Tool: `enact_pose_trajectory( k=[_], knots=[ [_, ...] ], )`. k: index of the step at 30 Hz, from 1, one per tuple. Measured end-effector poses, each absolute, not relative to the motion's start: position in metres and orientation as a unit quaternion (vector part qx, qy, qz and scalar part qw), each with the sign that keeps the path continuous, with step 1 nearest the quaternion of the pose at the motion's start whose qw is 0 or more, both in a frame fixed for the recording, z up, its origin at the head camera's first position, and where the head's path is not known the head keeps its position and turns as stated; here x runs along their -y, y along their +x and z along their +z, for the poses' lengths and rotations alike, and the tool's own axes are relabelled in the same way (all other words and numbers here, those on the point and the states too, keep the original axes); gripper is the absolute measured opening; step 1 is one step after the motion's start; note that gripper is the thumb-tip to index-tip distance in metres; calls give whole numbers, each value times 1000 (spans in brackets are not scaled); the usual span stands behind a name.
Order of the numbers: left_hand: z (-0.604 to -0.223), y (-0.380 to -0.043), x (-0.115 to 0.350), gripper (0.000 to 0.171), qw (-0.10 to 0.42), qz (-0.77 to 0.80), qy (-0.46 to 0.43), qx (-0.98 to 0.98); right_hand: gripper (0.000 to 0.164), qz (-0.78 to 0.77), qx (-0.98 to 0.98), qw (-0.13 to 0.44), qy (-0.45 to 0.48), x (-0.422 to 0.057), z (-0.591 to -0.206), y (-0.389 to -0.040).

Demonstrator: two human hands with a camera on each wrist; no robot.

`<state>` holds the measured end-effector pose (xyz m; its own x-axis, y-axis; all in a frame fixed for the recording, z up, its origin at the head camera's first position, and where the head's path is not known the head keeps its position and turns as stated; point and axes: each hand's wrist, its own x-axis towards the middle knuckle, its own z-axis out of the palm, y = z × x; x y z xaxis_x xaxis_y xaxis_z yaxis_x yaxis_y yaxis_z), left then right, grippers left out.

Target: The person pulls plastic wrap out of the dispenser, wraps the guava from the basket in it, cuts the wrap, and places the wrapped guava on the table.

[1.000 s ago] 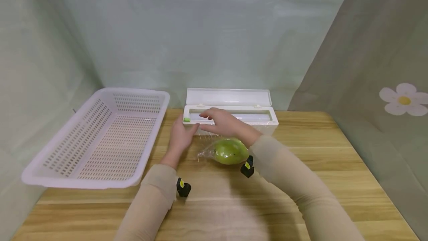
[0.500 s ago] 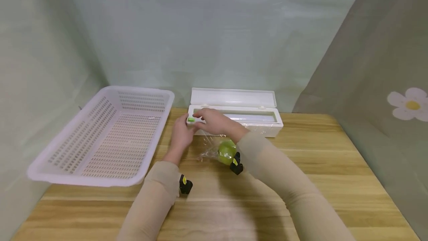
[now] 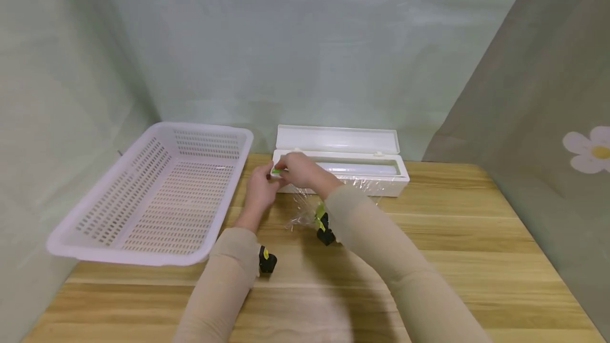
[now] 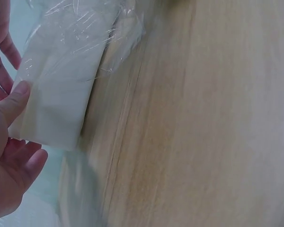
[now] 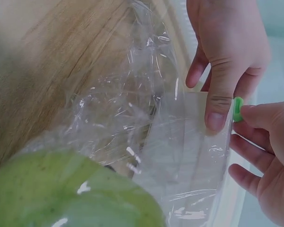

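Left hand (image 3: 259,192) grips box (image 3: 355,178); right hand (image 3: 301,168) pinches green slider (image 5: 238,109); sleeve (image 3: 381,245) partly hides fruit (image 5: 71,194); basket (image 3: 178,205) left of box

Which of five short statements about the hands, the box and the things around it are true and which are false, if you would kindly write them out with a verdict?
1. The white box has its lid open. True.
2. The left hand rests on the rim of the basket. False: it grips the left end of the white box.
3. The right hand touches the green slider. True.
4. The basket stands to the right of the white box. False: it stands to the left.
5. Clear film lies over the green fruit. True.
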<state>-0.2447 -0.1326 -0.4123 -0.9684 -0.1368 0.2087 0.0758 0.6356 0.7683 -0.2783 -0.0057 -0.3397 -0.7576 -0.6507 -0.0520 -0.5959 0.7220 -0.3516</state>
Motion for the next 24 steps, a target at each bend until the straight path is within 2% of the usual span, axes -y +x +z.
enact_pose_trajectory(
  k=[8,16,24],
  knots=[
    [-415,-245,133,65,137,-440,18,887,22,-135,-929,62,-339,14,-342,-284],
    [-412,-245,136,66,117,-460,18,880,22,-102,-929,69,-350,12,-338,-286],
    [-407,-243,138,66,103,-435,8,894,15,-109,-924,63,-361,2,-338,-288]
  ],
)
